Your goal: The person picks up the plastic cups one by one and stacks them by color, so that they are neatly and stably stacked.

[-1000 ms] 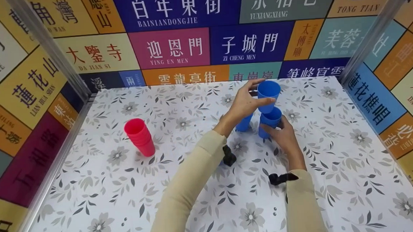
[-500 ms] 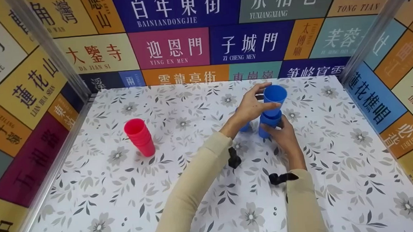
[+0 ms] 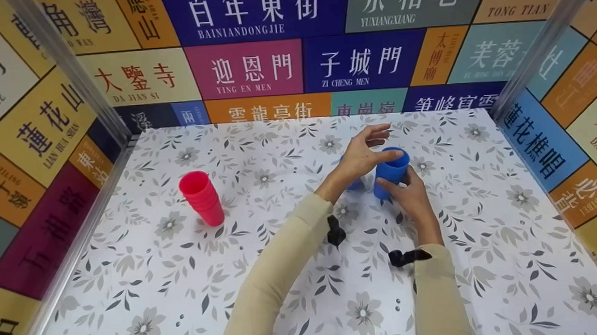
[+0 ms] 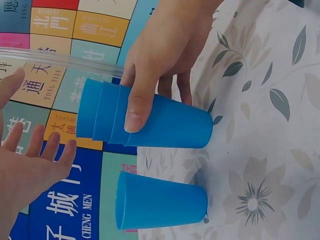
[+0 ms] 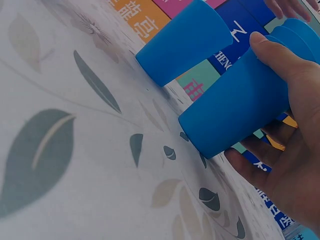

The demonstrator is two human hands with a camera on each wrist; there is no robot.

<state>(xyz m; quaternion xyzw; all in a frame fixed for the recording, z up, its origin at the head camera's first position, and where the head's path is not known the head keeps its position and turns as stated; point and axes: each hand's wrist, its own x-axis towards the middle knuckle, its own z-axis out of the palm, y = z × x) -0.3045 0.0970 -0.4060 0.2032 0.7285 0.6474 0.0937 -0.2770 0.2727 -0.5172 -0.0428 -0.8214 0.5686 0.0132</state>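
Note:
On the table, my right hand (image 3: 412, 197) grips a stack of nested blue cups (image 3: 393, 169), the thumb on one side and the fingers on the other. Three rims show on that stack (image 4: 175, 122) in the left wrist view. My left hand (image 3: 357, 156) hovers by the stack's mouth, its fingers spread and holding nothing; the left wrist view shows a gap between fingers and rim. Beside the stack stands a single blue cup (image 4: 160, 200), upright. In the head view my left hand and wrist mostly cover this cup (image 3: 354, 185).
A stack of nested red cups (image 3: 202, 199) stands upright at the left of the table. The table has a leaf-and-flower cover (image 3: 306, 291). Walls with coloured street-sign panels (image 3: 246, 69) enclose the back and both sides.
My left hand has moved a blue cup rightward and down into the stack in my right hand, then released it. My right hand has stayed in place.

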